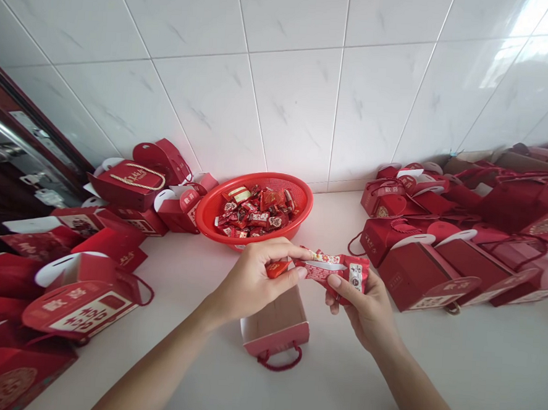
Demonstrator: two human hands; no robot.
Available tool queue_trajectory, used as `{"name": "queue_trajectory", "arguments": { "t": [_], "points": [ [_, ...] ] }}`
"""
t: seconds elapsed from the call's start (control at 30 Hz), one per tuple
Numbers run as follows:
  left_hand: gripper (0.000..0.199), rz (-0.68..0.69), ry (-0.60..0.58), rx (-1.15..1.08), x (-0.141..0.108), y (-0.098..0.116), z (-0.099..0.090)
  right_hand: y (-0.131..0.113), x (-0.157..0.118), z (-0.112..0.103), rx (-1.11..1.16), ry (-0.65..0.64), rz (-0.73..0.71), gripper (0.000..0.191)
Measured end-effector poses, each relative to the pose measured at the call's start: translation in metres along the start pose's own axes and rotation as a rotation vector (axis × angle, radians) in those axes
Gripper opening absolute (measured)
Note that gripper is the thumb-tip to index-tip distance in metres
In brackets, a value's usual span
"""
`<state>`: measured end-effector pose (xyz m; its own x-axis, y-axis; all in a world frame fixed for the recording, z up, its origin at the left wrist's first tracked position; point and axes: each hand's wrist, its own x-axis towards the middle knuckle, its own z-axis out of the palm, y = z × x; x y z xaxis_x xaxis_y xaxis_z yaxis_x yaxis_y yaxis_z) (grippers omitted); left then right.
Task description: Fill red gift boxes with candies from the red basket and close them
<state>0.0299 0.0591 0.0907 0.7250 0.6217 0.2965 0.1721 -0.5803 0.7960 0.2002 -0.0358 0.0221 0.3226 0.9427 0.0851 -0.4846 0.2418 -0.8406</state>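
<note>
Several red wrapped candies (328, 270) are pinched between my two hands, just beyond the front of the basket. My left hand (267, 269) is closed on some of them, with an orange-red packet (277, 269) under its fingers. On the other side my right hand (358, 303) grips the wrapped pieces between thumb and fingers. Below the hands an open red gift box (275, 332) stands on the table, its rope handle hanging toward me; its far part is hidden by my left hand. Behind it a red plastic basket (301, 222) holds a heap of assorted wrapped candies (259, 213).
Red gift boxes with rope handles crowd the left (86, 311) and the right (418, 272) of the white table (337, 382). A white tiled wall (289, 107) rises behind. At the far left is a dark door frame (32, 134) with keys in its lock.
</note>
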Motion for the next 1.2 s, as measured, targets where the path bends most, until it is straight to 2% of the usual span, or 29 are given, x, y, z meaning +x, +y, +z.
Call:
{"name": "queue_trajectory", "arguments": {
  "t": [0.5, 0.87, 1.2],
  "points": [
    [0.024, -0.033, -0.001, 0.008, 0.0004, 0.0001, 0.0003, -0.0002, -0.0019, 0.0003, -0.009, 0.009, -0.031, 0.021],
    [0.026, -0.064, -0.010, 0.018, -0.0011, 0.0024, -0.0021, -0.0020, -0.0022, 0.0013, -0.039, 0.011, 0.013, 0.028],
    [0.028, -0.061, -0.016, 0.034, -0.0010, 0.0042, -0.0040, -0.0007, -0.0026, 0.0003, -0.026, -0.011, 0.003, 0.024]
  ]
}}
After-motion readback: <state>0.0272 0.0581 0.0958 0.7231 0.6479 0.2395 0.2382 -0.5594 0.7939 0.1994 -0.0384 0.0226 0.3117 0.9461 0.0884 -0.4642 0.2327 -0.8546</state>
